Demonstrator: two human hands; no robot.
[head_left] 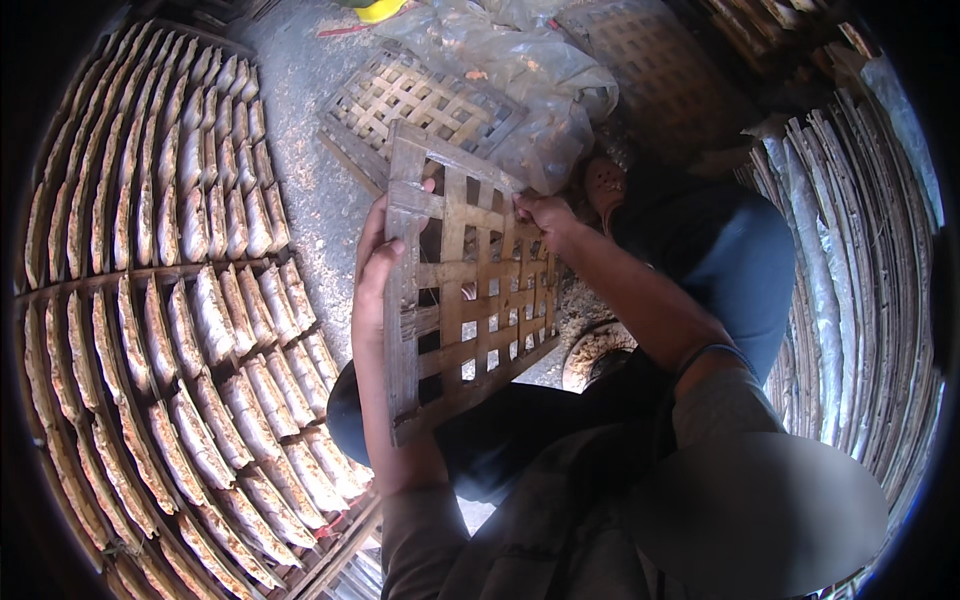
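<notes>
A woven bamboo rack (452,272), a wooden frame crossed by flat slats with square gaps, is held up tilted in front of me, above my bent legs. My left hand (382,248) is closed on its left bar, the thumb lying on the near face and fingertips showing through a gap. At the upper right edge my right hand (545,213) pinches the frame, fingers bent around the rim. The rack's lower edge lies close to my dark-trousered leg; whether it touches cannot be told. Beyond it, a second woven rack (425,105) lies on the floor.
Rows of long curved strips (215,310), pale inside with orange-brown edges, fill the left side. Crumpled clear plastic (540,60) covers the floor ahead, near another lattice panel (650,70) in shadow. Many thin sticks or panel edges (860,260) stand stacked at right. Crumbs litter the grey floor (300,130).
</notes>
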